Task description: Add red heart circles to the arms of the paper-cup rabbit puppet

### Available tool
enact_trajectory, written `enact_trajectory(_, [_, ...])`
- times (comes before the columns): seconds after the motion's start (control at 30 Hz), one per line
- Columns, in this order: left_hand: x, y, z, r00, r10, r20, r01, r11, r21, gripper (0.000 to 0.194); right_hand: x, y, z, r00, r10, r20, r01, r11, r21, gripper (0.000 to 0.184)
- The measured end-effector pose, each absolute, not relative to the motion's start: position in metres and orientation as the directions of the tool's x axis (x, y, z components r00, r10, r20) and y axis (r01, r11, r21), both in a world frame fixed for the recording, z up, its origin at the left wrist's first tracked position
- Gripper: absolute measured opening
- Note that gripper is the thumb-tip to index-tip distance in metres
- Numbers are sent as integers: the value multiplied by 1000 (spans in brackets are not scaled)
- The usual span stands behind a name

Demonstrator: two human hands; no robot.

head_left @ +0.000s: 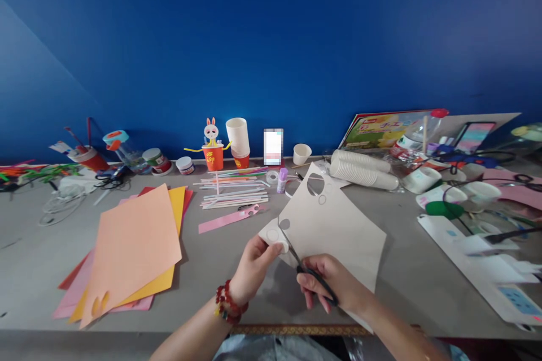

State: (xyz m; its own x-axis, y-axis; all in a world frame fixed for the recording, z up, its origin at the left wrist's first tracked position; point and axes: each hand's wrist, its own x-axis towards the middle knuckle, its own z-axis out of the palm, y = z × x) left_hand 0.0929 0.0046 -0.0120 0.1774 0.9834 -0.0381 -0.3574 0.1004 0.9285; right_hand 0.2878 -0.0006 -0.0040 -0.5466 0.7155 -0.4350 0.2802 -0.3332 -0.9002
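Observation:
My left hand (254, 265), with a red bead bracelet on the wrist, pinches the near left corner of a sheet of off-white card (334, 231) held just above the grey table (212, 287). The card has round holes cut out of it and circles drawn near the corner. My right hand (332, 285) grips black-handled scissors (302, 268). Their blades point up and left into the card's edge beside my left fingers.
A stack of peach, yellow, pink and red paper (131, 248) lies at the left. Straws (235, 192), a pink paper strip (228, 220), paper cups (237, 138), a rabbit cup figure (212, 149), jars and lying cup stacks (364, 169) line the back. White cut-outs and cables crowd the right.

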Motion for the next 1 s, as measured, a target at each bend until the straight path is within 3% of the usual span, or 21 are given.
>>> enact_trajectory(0.77, [94,4,-17,204,979,-3,-353,76,933,26,285,-2,-5,-552,715,-429,198,-387,-901,52])
enact_trajectory(1.0, [94,4,-20,183,983,-18,-353,82,932,24,285,-1,-4,-545,733,-408,233,-335,-913,51])
